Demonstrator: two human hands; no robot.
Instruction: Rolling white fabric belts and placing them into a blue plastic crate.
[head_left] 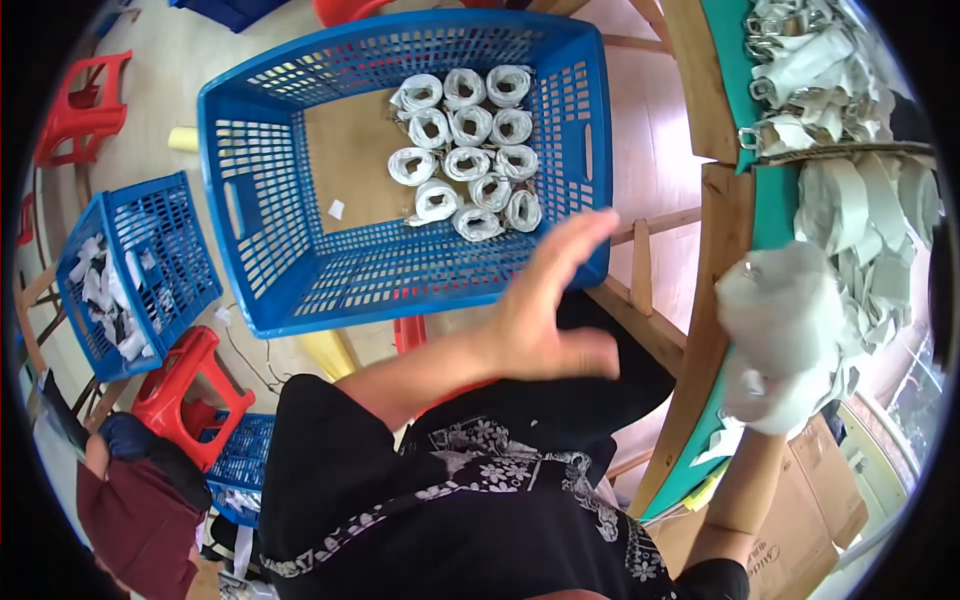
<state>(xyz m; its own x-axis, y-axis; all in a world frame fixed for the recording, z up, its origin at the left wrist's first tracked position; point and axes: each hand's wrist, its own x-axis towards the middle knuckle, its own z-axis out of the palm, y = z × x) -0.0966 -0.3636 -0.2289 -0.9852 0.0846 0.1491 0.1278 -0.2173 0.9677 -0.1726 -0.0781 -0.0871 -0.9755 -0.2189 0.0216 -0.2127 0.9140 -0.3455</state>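
My left hand (545, 325) is raised just beyond the near right corner of a big blue plastic basket (400, 310). Its fingers stretch out with the thumb apart, and nothing is in it. Inside the basket, several rolled white straps (470, 162) stand on end in rows at the right side, on a brown cardboard sheet (345, 140). Over the green-topped bench at right, my right hand is hidden by a motion-blurred bundle of white strap (780, 310), which it holds. Small metallic glints show on that bundle.
The green bench (775, 205) has a wooden edge and carries heaps of white straps with metal buckles (815, 65). Red stools (190, 395) and a smaller blue basket of white pieces (165, 270) stand at left. Another person's maroon sleeve (140, 510) shows lower left. Cardboard (800, 510) lies below the bench.
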